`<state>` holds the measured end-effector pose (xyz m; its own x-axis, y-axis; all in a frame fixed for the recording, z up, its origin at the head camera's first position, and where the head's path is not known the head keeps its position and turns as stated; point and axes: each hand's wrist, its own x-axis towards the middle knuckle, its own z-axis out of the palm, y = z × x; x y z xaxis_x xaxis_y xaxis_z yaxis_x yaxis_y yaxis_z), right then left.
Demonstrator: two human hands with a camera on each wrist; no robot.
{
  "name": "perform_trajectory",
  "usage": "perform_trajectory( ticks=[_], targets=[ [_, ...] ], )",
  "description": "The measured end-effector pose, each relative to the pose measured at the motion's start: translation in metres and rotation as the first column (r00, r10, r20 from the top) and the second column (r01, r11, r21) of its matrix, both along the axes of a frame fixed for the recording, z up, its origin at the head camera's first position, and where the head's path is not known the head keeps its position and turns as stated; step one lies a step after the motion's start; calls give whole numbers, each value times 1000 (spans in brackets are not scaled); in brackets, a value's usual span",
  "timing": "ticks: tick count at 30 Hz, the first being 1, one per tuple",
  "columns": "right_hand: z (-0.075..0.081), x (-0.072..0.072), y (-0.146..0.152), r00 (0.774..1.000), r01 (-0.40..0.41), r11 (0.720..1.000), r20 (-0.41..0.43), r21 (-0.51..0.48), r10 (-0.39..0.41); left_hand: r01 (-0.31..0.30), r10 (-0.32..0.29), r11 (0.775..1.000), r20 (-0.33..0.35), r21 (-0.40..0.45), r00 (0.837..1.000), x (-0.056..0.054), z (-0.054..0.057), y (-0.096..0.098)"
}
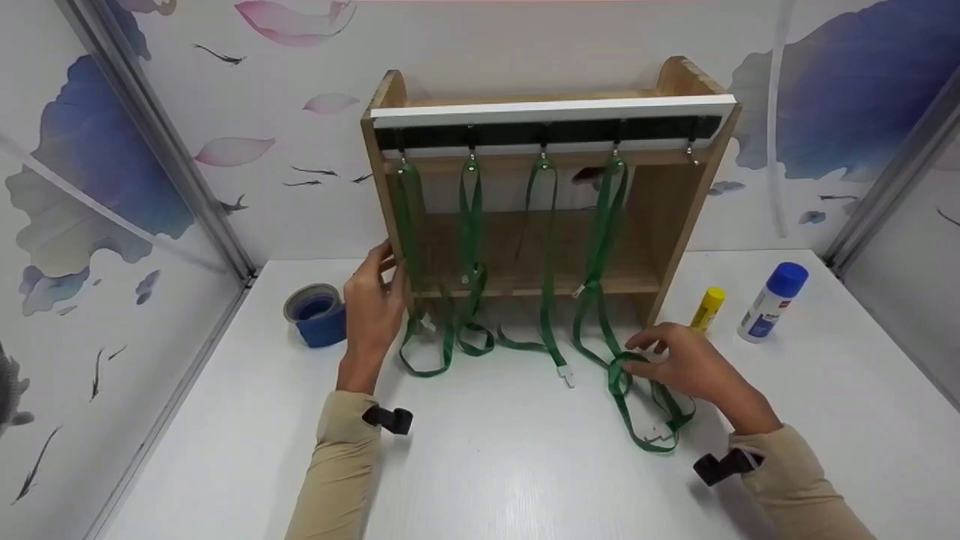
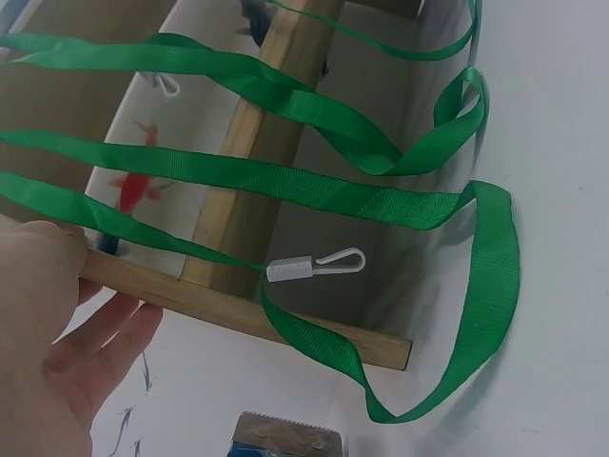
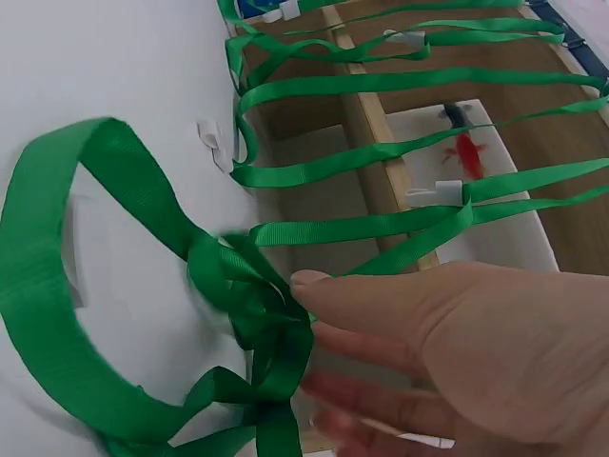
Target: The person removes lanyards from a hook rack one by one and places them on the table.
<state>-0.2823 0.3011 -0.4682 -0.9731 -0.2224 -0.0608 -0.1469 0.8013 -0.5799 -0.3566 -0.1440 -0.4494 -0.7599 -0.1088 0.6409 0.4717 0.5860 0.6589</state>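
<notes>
1. We see the left hand (image 1: 375,300) gripping the left side of the wooden shelf (image 1: 664,199), its fingers on the outer face and bent only a little.
2. We find the right hand (image 1: 686,360) at the knotted green lanyard (image 1: 619,379), thumb and fingers part bent with a small gap between them; the fingers blur up close, so we cannot tell for certain whether they pinch the ribbon or merely touch it.
3. The knot sits right at the right hand's fingertips, and its loose loop lies on the white table (image 1: 465,465), nearer us than those fingertips.
4. Between the two hands we see hanging green lanyards (image 1: 470,202), reaching down from hooks on the black strip (image 1: 510,135) above both hands.
5. Just left of the left hand stands the blue tape roll (image 1: 322,330).
6. Just beyond the right hand we see the yellow glue stick (image 1: 709,307), and farther right, the blue-capped bottle (image 1: 772,304).
</notes>
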Motion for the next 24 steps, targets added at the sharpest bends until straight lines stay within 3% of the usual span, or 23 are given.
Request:
perform_trajectory(
  ticks=[5,8,13,16,24],
  targets=[
    [-3,12,-12,993,53,985,96,167,-70,-2,2,1000,16,4,1000,1,-1,0],
    [-7,18,-24,987,91,966,107,241,-119,-4,4,1000,12,7,1000,1,0,0],
    [-17,24,-39,983,180,956,1,230,-185,-4,4,1000,3,4,1000,2,-1,0],
    [-19,26,-41,981,190,951,-18,243,-192,-4,4,1000,9,3,1000,3,-2,0],
    [0,25,-29,972,152,965,143,214,-185,-10,10,1000,5,-4,1000,2,0,1]
  ],
)
